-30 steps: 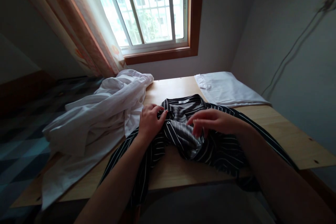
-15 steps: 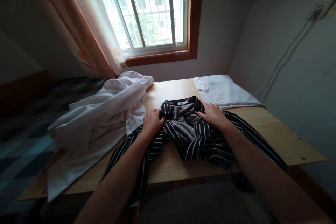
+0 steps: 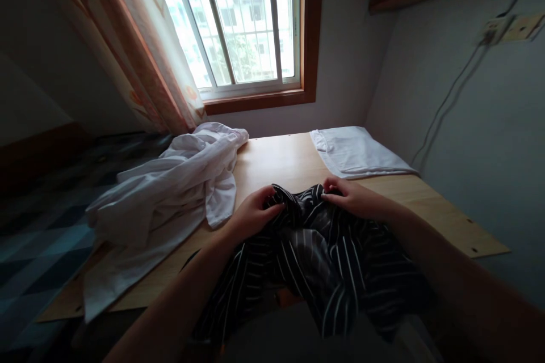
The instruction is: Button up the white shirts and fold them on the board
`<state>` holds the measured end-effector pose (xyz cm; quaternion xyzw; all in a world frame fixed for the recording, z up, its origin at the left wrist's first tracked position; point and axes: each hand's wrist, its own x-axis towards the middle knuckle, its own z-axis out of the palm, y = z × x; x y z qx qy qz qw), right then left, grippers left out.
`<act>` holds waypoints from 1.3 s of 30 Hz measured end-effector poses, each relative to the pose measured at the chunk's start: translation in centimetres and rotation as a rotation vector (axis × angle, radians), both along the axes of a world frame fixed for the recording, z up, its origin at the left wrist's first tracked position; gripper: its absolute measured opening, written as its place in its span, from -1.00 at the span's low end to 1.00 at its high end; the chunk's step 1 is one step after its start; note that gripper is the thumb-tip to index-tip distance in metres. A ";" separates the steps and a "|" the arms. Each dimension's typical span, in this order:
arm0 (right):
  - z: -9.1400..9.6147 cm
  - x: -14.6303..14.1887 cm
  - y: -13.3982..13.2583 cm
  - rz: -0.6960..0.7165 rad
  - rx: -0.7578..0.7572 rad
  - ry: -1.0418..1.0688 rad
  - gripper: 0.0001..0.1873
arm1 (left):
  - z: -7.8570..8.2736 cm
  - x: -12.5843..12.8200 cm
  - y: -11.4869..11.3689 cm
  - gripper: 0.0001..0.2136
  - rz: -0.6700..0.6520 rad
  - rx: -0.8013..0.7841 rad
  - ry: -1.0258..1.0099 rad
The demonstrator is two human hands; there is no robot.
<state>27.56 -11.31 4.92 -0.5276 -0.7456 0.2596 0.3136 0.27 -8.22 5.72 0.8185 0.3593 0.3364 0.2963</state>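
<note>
Black with thin white stripes, the shirt [image 3: 349,261] fills the lower centre of the frame, its upper edge on the table [image 3: 276,161] and its lower folds spilling past the near edge. We hold it by two spots along that upper edge, probably so that the cloth between stays spread and the rest hangs under its own weight.

Our left grip [image 3: 254,212] is clamped on the shirt's top left corner, thumb and fingers pressed together with fabric bunched between. Our right grip [image 3: 354,198] pinches the top right corner, thumb against fingertips. A short span of crumpled cloth lies between them.

A loose white heap [image 3: 162,198] lies at the left of the frame; a flat folded cloth [image 3: 361,153] lies right of centre, beyond our right grip. Both sit apart from the shirt, perhaps to leave the middle for it.
</note>
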 end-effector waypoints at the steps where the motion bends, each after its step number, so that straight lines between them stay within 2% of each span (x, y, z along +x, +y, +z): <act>1: 0.4 0.2 -0.7 0.015 -0.003 0.014 -0.89 | 0.5 -0.2 -0.6 -0.88 -0.004 -0.032 -0.027; 4: 1.9 0.7 -2.7 0.051 -0.027 0.080 -0.83 | 2.5 -1.0 -1.9 -0.87 0.000 -0.141 -0.150; 7: 3.7 1.1 -4.6 0.112 -0.104 0.243 -0.79 | 4.9 -1.8 -3.2 -0.85 0.030 -0.169 -0.276; 11: 5.7 1.6 -6.4 0.113 -0.150 0.534 -0.70 | 7.5 -1.9 -4.6 -0.86 0.236 -0.091 -0.498; 13: 6.2 1.6 -6.7 0.075 -0.122 0.621 -0.57 | 8.2 -1.7 -5.0 -0.82 0.306 -0.065 -0.576; 15: 6.5 1.6 -6.7 0.038 -0.060 0.591 -0.50 | 8.5 -1.6 -5.1 -0.77 0.324 -0.033 -0.611; 18: 7.7 2.0 -6.8 -0.010 0.055 0.554 -0.59 | 8.9 -1.6 -5.1 -0.73 0.357 0.070 -0.658; 20: 8.8 2.4 -7.1 -0.031 0.097 0.672 -0.64 | 9.0 -1.7 -5.1 -0.75 0.377 0.152 -0.661; 22: 9.7 2.3 -7.1 -0.036 0.084 0.776 -0.60 | 9.0 -1.4 -5.3 -0.75 0.368 0.204 -0.625; 24: 9.7 1.4 -6.5 0.007 -0.007 0.789 -0.49 | 8.8 -0.6 -5.3 -0.74 0.339 0.209 -0.572; 27: 8.1 -1.0 -4.9 0.141 -0.240 0.844 -0.32 | 8.0 1.3 -5.2 -0.73 0.277 0.199 -0.491; 29: 6.5 -2.8 -3.8 0.183 -0.318 0.899 -0.24 | 7.4 2.6 -5.0 -0.77 0.205 0.221 -0.424; 30: 5.8 -3.5 -3.3 0.202 -0.347 0.910 -0.26 | 7.1 3.1 -5.0 -0.80 0.160 0.236 -0.385; 32: 4.8 -4.6 -2.8 0.232 -0.367 0.913 -0.44 | 6.5 3.9 -5.1 -0.85 0.061 0.277 -0.298; 34: 4.7 -5.2 -2.7 0.225 -0.324 0.933 -0.63 | 5.8 4.1 -5.4 -0.89 0.011 0.336 -0.234; 35: 5.0 -5.3 -2.7 0.205 -0.286 0.959 -0.70 | 5.4 4.1 -5.6 -0.87 0.025 0.371 -0.231; 37: 5.9 -5.5 -3.0 0.165 -0.211 1.037 -0.75 | 4.3 4.0 -6.3 -0.60 0.098 0.400 -0.265; 39: 7.1 -5.8 -3.4 0.147 -0.157 1.128 -0.77 | 2.9 4.2 -7.2 -0.28 0.141 0.312 -0.293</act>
